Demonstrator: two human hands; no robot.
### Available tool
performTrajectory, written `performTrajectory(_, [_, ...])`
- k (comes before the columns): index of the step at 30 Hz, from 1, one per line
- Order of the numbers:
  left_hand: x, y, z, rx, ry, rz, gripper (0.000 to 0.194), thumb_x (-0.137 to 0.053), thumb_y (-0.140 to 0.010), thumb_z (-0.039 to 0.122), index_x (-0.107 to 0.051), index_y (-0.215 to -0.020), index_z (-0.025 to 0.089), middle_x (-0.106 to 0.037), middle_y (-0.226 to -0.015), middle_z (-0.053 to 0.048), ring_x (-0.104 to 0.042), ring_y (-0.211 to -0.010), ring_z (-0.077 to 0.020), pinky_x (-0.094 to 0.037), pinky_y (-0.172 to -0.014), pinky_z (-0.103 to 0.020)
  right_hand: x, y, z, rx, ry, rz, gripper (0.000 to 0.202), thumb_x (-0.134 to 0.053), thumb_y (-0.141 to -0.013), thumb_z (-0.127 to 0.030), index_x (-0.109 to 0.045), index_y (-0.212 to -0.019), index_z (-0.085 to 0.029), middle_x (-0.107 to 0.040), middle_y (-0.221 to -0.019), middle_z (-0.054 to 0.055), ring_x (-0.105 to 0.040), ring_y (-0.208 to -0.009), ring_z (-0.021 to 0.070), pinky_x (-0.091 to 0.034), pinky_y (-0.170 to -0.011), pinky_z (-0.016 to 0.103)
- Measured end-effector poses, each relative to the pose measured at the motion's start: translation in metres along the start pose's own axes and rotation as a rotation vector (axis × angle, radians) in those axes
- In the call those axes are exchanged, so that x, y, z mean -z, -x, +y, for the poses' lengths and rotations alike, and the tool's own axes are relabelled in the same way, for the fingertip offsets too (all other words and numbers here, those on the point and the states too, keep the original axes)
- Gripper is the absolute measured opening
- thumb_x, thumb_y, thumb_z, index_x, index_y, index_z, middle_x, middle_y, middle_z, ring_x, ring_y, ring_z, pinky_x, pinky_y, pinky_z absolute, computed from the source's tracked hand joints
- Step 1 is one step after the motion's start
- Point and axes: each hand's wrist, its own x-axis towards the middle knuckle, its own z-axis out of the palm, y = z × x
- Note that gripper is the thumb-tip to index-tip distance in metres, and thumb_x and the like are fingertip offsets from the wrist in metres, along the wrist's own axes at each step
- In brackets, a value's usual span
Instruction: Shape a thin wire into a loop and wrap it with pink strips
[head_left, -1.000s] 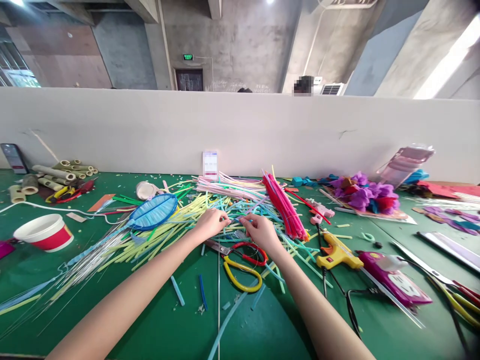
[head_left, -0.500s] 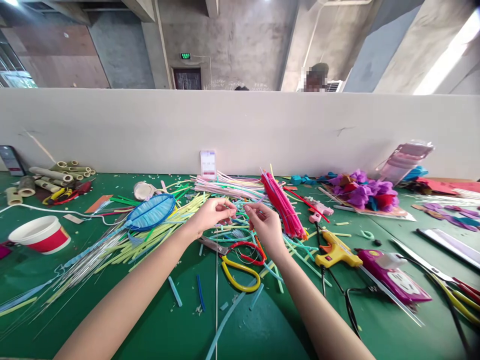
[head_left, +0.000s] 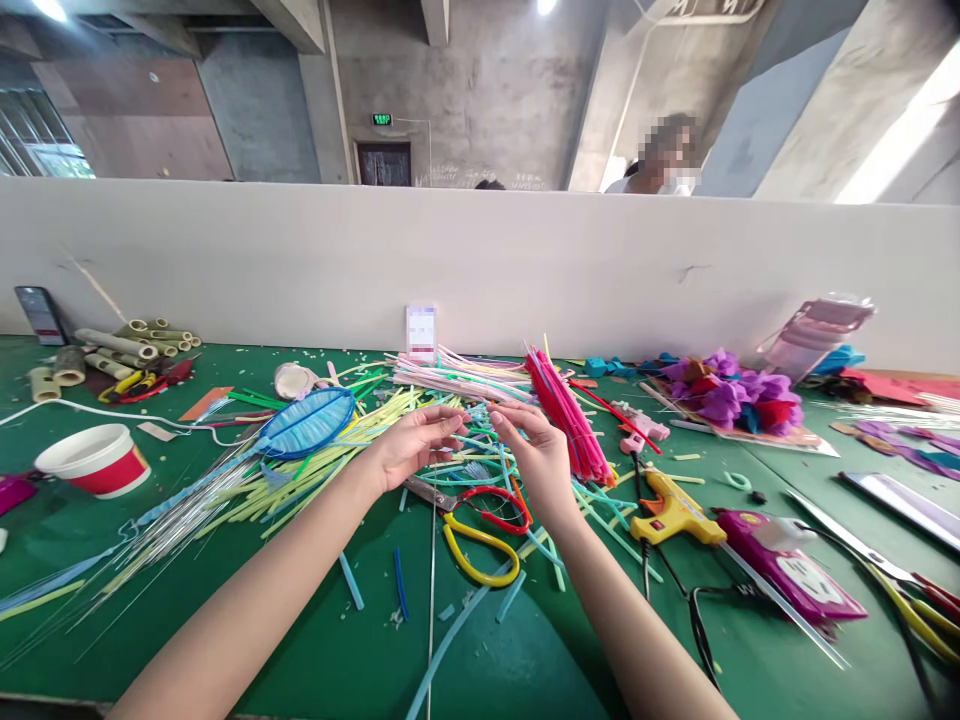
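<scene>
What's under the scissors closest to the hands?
Green tabletop shows through the yellow handle loop of the scissors. Whatever lies directly beneath the blades and handle rims is covered, so I can't tell.

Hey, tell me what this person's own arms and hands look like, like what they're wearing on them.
Both grips are bare hands, the left grip and right grip alike ungloved. The left forearm and right forearm are uncovered as far as the picture shows. Fingernail details are too small to tell.
</scene>
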Motion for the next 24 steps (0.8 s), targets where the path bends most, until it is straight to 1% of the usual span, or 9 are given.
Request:
performTrajectory(1, [0.0, 0.001, -0.002, 0.002, 0.025, 0.001, 0.028, -0.083, -0.076, 0.029, -0.073, -0.099, 0.019, -0.072, -0.091, -0.003, -0.068, -0.074, -0.0113, -0.053, -0.065, -0.021, -0.001, 0.0, 0.001, -0.019, -0.028, -0.02, 0.025, -0.072, -0.08, -0.045, -0.079, -0.091, -0.024, -0.073, -0.105, 0.007, -0.063, -0.11, 0.0274, -0.053, -0.089, 0.038])
performTrajectory(3, [-0.001, 0.002, -0.006, 0.003, 0.068, -0.003, 0.027, -0.084, -0.075, 0.028, -0.073, -0.097, 0.019, -0.073, -0.093, -0.004, -0.071, -0.08, -0.0133, -0.056, -0.072, -0.024, -0.003, 0.002, 0.004, -0.064, -0.082, -0.046, 0.029, -0.071, -0.08, -0.047, -0.078, -0.094, -0.024, -0.075, -0.106, 0.007, -0.065, -0.104, 0.027, -0.055, -0.084, 0.038])
performTrajectory(5, [0.0, 0.004, -0.01, 0.002, 0.102, -0.008, 0.027, -0.084, -0.075, 0.029, -0.073, -0.098, 0.019, -0.074, -0.098, -0.004, -0.072, -0.085, -0.0152, -0.057, -0.077, -0.026, -0.006, 0.004, 0.007, -0.111, -0.126, -0.058, 0.035, -0.07, -0.08, -0.049, -0.076, -0.103, -0.023, -0.075, -0.102, 0.006, -0.068, -0.09, 0.0246, -0.056, -0.074, 0.037])
performTrajectory(7, [0.001, 0.005, -0.013, -0.006, 0.124, -0.011, 0.028, -0.083, -0.076, 0.03, -0.073, -0.1, 0.02, -0.075, -0.101, -0.004, -0.073, -0.085, -0.0157, -0.057, -0.077, -0.027, -0.01, 0.006, 0.01, -0.155, -0.162, -0.071, 0.041, -0.07, -0.08, -0.051, -0.074, -0.108, -0.021, -0.076, -0.089, 0.005, -0.067, -0.073, 0.0205, -0.055, -0.067, 0.035])
performTrajectory(10, [0.003, 0.007, -0.02, -0.027, 0.132, -0.02, 0.031, -0.08, -0.08, 0.036, -0.072, -0.105, 0.02, -0.075, -0.104, -0.006, -0.073, -0.086, -0.0164, -0.058, -0.076, -0.027, -0.015, 0.01, 0.012, -0.21, -0.206, -0.09, 0.041, -0.073, -0.077, -0.053, -0.074, -0.098, -0.018, -0.073, -0.075, 0.004, -0.063, -0.06, 0.0174, -0.055, -0.06, 0.033])
performTrajectory(12, [0.004, 0.01, -0.024, -0.034, 0.117, -0.044, 0.035, -0.078, -0.081, 0.041, -0.072, -0.107, 0.018, -0.076, -0.106, -0.01, -0.073, -0.09, -0.0195, -0.057, -0.077, -0.028, -0.017, 0.012, 0.012, -0.239, -0.231, -0.081, 0.04, -0.073, -0.076, -0.055, -0.071, -0.091, -0.018, -0.073, -0.075, 0.004, -0.065, -0.059, 0.0175, -0.056, -0.059, 0.033])
performTrajectory(16, [0.008, 0.013, -0.03, -0.062, 0.077, -0.079, 0.041, -0.08, -0.078, 0.044, -0.072, -0.105, 0.014, -0.076, -0.108, -0.014, -0.072, -0.1, -0.0242, -0.056, -0.081, -0.03, -0.019, 0.014, 0.013, -0.282, -0.268, -0.023, 0.039, -0.071, -0.078, -0.055, -0.065, -0.091, -0.019, -0.074, -0.078, 0.004, -0.069, -0.061, 0.0187, -0.058, -0.061, 0.033])
performTrajectory(19, [0.009, 0.014, -0.032, -0.089, 0.038, -0.077, 0.046, -0.08, -0.075, 0.048, -0.072, -0.107, 0.015, -0.076, -0.107, -0.014, -0.073, -0.094, -0.0236, -0.055, -0.078, -0.031, -0.019, 0.014, 0.014, -0.3, -0.279, 0.01, 0.037, -0.072, -0.077, -0.053, -0.064, -0.089, -0.02, -0.075, -0.079, 0.005, -0.071, -0.063, 0.0195, -0.058, -0.062, 0.033])
performTrajectory(24, [0.005, 0.013, -0.035, -0.137, -0.063, -0.036, 0.036, -0.088, -0.069, 0.031, -0.074, -0.097, 0.013, -0.078, -0.09, -0.009, -0.072, -0.079, -0.0192, -0.053, -0.076, -0.03, -0.02, 0.014, 0.018, -0.32, -0.305, 0.028, 0.036, -0.074, -0.076, -0.052, -0.063, -0.088, -0.019, -0.075, -0.08, 0.006, -0.071, -0.064, 0.0196, -0.058, -0.061, 0.033])
